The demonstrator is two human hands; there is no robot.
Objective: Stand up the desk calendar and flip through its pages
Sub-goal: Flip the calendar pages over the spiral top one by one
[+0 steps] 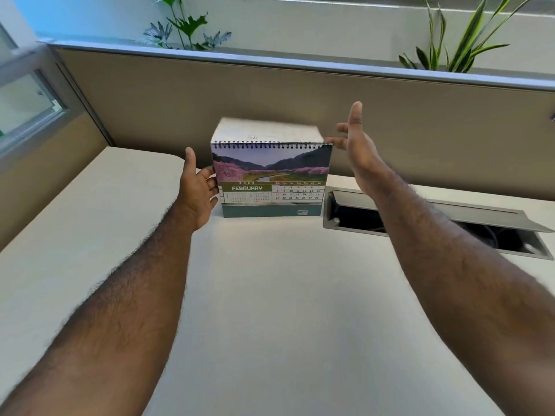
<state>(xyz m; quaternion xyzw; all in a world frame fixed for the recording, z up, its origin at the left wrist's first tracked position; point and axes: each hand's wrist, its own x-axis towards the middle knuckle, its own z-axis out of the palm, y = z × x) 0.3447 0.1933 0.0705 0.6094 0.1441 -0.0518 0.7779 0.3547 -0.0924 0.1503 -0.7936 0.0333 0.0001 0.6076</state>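
Note:
The desk calendar (271, 181) stands upright on the white desk (270, 295), near the back partition. Its front page shows FEBRUARY under a picture of pink trees and a river. A white page (267, 130) is blurred above the spiral binding, tipped over toward the back. My left hand (198, 190) touches the calendar's left edge with its fingers, thumb raised. My right hand (354, 136) is lifted beside the top right corner, fingers spread, with fingertips close to the flipped page; I cannot tell whether they touch it.
An open cable tray (435, 220) with a raised metal lid is sunk into the desk right of the calendar. A beige partition (270, 94) runs behind. Green plants (186, 28) stand beyond it. A side panel with a window (27, 106) closes the left.

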